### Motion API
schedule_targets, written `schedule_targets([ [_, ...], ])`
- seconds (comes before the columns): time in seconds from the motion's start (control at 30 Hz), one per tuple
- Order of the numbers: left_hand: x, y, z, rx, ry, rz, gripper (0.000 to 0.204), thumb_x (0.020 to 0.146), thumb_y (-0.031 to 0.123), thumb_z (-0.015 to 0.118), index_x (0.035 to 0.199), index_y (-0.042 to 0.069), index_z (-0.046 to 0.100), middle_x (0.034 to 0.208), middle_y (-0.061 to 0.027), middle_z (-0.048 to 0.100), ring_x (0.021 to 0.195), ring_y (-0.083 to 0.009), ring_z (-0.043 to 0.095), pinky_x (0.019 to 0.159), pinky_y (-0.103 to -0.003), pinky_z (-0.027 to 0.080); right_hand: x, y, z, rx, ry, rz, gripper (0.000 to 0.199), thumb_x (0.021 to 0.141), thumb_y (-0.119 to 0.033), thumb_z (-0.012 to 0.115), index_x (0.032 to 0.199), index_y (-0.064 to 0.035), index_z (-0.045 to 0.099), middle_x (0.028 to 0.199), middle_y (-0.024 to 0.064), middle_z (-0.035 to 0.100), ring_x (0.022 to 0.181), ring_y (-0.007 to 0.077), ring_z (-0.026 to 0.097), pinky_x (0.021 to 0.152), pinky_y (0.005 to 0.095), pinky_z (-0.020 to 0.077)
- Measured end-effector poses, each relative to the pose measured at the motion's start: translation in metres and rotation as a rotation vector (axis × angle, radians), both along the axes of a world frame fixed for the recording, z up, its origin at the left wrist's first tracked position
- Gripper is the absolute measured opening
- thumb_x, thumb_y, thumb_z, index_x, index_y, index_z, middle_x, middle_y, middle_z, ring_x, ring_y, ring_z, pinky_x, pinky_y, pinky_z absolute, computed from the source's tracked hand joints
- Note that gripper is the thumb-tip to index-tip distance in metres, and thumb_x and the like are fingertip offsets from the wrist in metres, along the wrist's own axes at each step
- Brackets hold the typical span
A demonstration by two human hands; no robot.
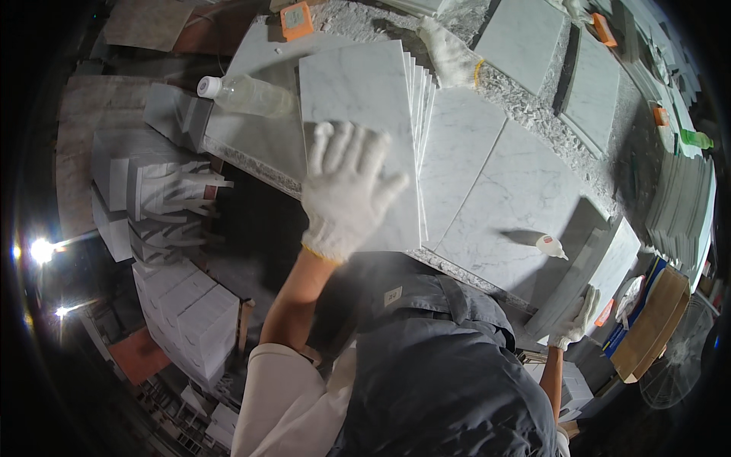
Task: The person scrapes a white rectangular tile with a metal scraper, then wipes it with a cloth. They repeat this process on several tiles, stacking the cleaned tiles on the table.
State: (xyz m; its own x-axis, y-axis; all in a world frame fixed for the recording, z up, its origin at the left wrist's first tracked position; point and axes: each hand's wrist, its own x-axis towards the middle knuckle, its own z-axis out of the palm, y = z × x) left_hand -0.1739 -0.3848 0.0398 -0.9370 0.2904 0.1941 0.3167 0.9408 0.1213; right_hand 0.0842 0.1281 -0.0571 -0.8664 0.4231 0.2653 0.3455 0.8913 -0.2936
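My left hand (350, 183), in a white knit glove, lies with fingers spread on the top face of a fanned stack of white-grey marble tiles (358, 84). The stack's edges step out along its right side. Over at the right, my right hand (576, 318), also gloved, rests with fingers stretched along the end of a leaning group of marble slabs (586, 274). Between the two hands, a small white cone-tipped object (550, 246) with a red mark sits on a large marble tile (506, 206).
A clear bottle with a white cap (255, 96) lies left of the stack. Behind it are an orange block (296, 20) and a loose white glove (449, 53). White boxes (186, 316) stand at the lower left. Upright tiles (680, 217), cardboard (656, 324) and a fan (678, 354) are at right.
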Motion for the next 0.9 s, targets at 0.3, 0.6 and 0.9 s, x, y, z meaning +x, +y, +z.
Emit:
schedule_targets([
  [0.3, 0.110, 0.063, 0.003, 0.523, -0.010, -0.282, 0.034, 0.088, 0.034, 0.079, 0.114, 0.014, 0.074, 0.086, -0.0099, 0.068, 0.091, -0.0317, 0.070, 0.091, -0.045, 0.059, -0.004, -0.007, 0.005, 0.021, 0.020, 0.002, 0.037, 0.105, -0.007, 0.055, 0.140, 0.0009, 0.064, 0.148, 0.0200, 0.059, 0.141, 0.0343, 0.053, 0.120, 0.0445, 0.0389],
  [0.6, 0.147, 0.104, 0.002, 0.522, -0.038, -0.346, 0.022, 0.082, 0.038, 0.084, 0.079, 0.024, 0.068, 0.067, 0.0012, 0.050, 0.063, -0.0183, 0.057, 0.055, -0.033, 0.047, -0.007, -0.009, 0.008, -0.038, 0.112, 0.030, 0.036, 0.103, -0.007, 0.060, 0.137, 0.0001, 0.066, 0.142, 0.0203, 0.063, 0.138, 0.0366, 0.056, 0.118, 0.0452, 0.0408],
  [0.9, 0.160, 0.177, 0.014, 0.387, -0.230, -0.547, 0.019, 0.087, 0.030, 0.081, 0.099, 0.017, 0.074, 0.072, 0.0000, 0.068, 0.065, -0.0219, 0.064, 0.063, -0.035, 0.052, -0.027, -0.018, 0.042, -0.105, 0.137, 0.070, 0.039, 0.079, 0.000, 0.068, 0.118, -0.0027, 0.072, 0.120, 0.0189, 0.070, 0.119, 0.0383, 0.064, 0.106, 0.0472, 0.0505],
])
